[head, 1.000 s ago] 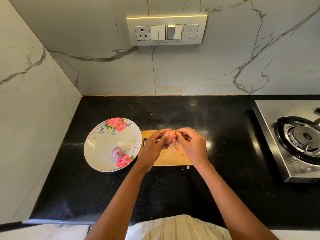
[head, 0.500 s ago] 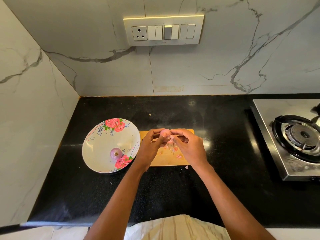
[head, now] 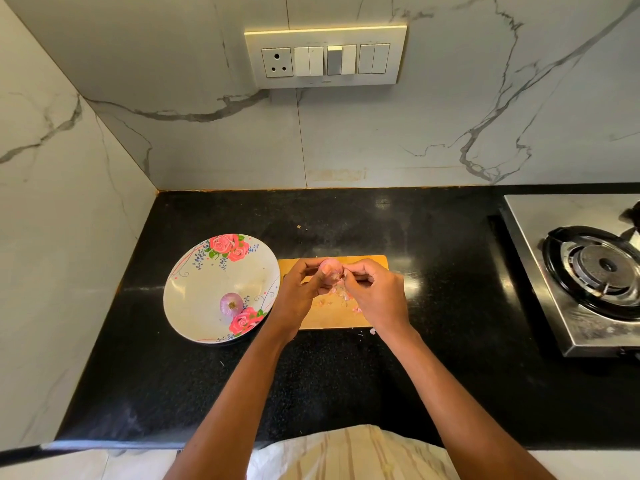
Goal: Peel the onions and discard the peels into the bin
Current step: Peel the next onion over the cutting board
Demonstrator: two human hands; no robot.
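Over cutting board (head: 332, 318) | left hand (head: 300, 292) grips onion (head: 331, 269); right hand (head: 378, 295) pinches peel (head: 341, 289)

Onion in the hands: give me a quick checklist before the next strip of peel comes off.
1. Left hand grips the onion: ok.
2. Right hand has a grip on the peel: ok.
3. Onion held over the cutting board: ok.
4. Loose peels kept on the board: not ok, one bit lies on the counter.
5. Bin within reach: cannot tell, none in view.
6. Second onion waiting in the plate: ok.
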